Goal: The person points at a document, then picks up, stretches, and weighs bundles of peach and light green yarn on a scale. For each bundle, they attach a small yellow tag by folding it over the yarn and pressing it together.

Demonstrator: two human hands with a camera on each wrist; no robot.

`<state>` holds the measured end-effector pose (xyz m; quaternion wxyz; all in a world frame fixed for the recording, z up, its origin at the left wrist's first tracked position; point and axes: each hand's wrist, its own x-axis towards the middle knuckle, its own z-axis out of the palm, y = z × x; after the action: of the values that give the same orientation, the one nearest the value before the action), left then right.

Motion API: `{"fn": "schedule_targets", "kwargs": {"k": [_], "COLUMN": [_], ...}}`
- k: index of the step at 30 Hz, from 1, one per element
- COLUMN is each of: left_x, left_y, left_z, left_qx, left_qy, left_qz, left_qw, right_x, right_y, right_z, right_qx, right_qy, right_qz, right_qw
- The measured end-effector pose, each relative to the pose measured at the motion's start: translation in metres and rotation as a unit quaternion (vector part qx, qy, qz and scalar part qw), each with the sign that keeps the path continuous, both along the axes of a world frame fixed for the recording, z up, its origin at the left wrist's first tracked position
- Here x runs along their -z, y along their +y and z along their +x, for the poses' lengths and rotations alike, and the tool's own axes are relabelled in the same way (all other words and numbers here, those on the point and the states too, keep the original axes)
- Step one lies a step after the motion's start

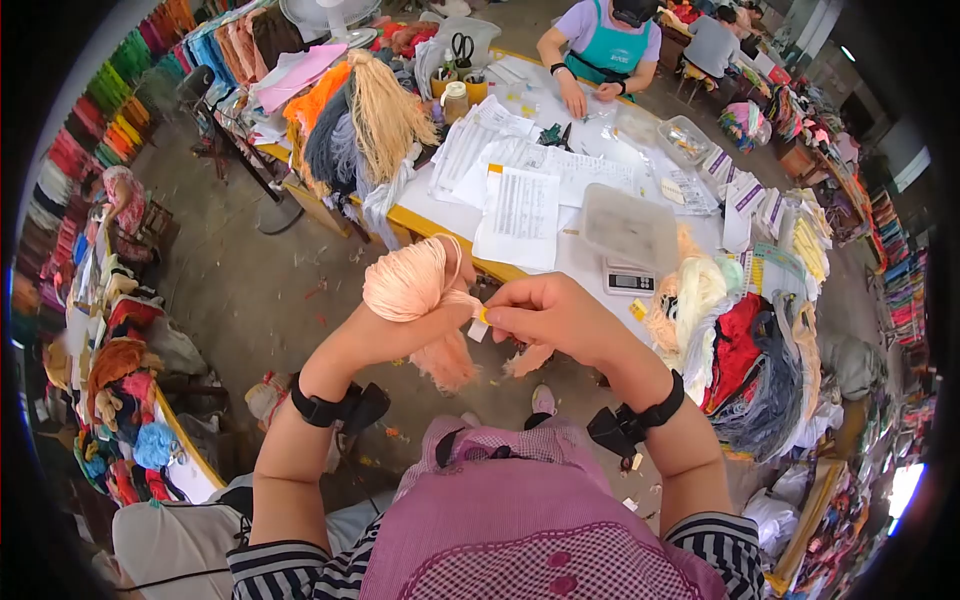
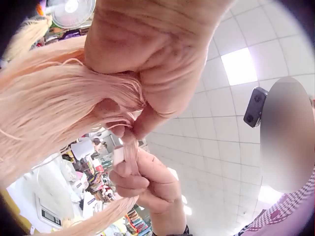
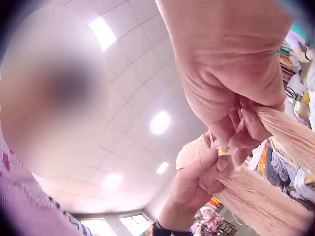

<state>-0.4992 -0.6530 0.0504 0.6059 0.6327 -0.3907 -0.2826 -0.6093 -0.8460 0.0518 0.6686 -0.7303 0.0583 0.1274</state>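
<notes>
Gripping a peach-coloured yarn skein [image 1: 405, 280] mid-frame, the left hand [image 1: 400, 337] risks tangles if the right hand [image 1: 548, 315], pinching strands [image 2: 131, 156], slips.

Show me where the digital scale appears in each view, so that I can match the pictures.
Head: digital scale right of centre, just below the clear plastic box.
Left wrist: digital scale near the lower left corner, partly hidden in the blur.
Right wrist: not in this picture.
Shared landmark: the peach yarn, held by the left hand in all three views.
</notes>
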Motion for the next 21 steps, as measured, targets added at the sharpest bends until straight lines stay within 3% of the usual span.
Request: {"fn": "schedule_targets", "kwargs": {"k": [2, 6, 12, 14, 15, 17, 18, 20, 21], "left_x": [-0.001, -0.011, -0.015, -0.022, -0.025, -0.032, -0.031, -0.012, 0.024], "left_y": [0.001, 0.009, 0.005, 0.000, 0.001, -0.001, -0.001, 0.004, 0.011], "left_z": [0.005, -0.005, -0.013, -0.022, -0.025, -0.027, -0.025, -0.011, 0.009], "left_qx": [0.048, 0.068, 0.005, -0.075, -0.070, -0.031, -0.033, -0.030, -0.055], "left_qy": [-0.094, -0.115, -0.116, -0.023, -0.021, -0.086, -0.170, -0.060, 0.047], "left_qz": [-0.047, -0.004, -0.011, -0.079, -0.078, -0.017, 0.024, -0.002, -0.074], "left_qw": [0.993, 0.991, 0.993, 0.994, 0.994, 0.996, 0.985, 0.998, 0.995], "right_x": [-0.005, -0.007, -0.025, -0.030, -0.031, -0.032, -0.033, -0.047, -0.051], "right_y": [0.001, 0.004, 0.017, 0.019, 0.018, 0.014, 0.011, -0.005, -0.021], "right_z": [-0.001, -0.003, -0.011, -0.014, -0.016, -0.023, -0.027, -0.049, -0.067], "right_qx": [-0.002, 0.006, 0.048, 0.072, 0.061, 0.069, 0.077, 0.121, 0.161], "right_qy": [0.035, 0.025, -0.083, -0.104, -0.101, -0.091, -0.078, -0.027, -0.021], "right_qz": [0.049, 0.109, 0.061, 0.033, 0.000, -0.039, -0.016, 0.034, 0.022], "right_qw": [0.998, 0.994, 0.994, 0.991, 0.993, 0.993, 0.994, 0.992, 0.987]}}
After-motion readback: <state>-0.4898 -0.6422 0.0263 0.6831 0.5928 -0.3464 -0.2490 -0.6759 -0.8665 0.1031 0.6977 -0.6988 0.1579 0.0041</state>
